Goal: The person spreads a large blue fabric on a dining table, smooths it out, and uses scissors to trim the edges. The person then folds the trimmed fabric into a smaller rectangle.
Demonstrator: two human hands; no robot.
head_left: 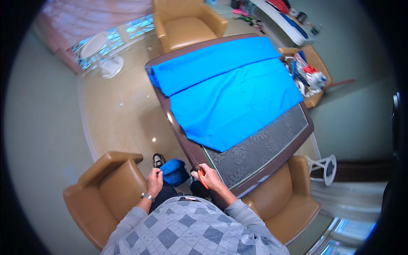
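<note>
My left hand [154, 182] is closed on the edge of a small blue cloth piece [174, 171], which hangs in front of my legs, beside the table's near left corner. My right hand [211, 178] is wrapped round the orange handles of a pair of scissors [202, 180], close to the table edge. The blades are too small to make out clearly. A large bright blue cloth [242, 100] spreads over most of the table, its far part folded over in a long band. One corner of it points toward me.
The table [255, 148] has a brown rim and a grey floral top. Tan armchairs stand near left [114, 191], near right [276, 195] and at the far side [187, 29]. Another chair [316, 63] at the right holds piled clothes. A white round stool [95, 46] stands far left.
</note>
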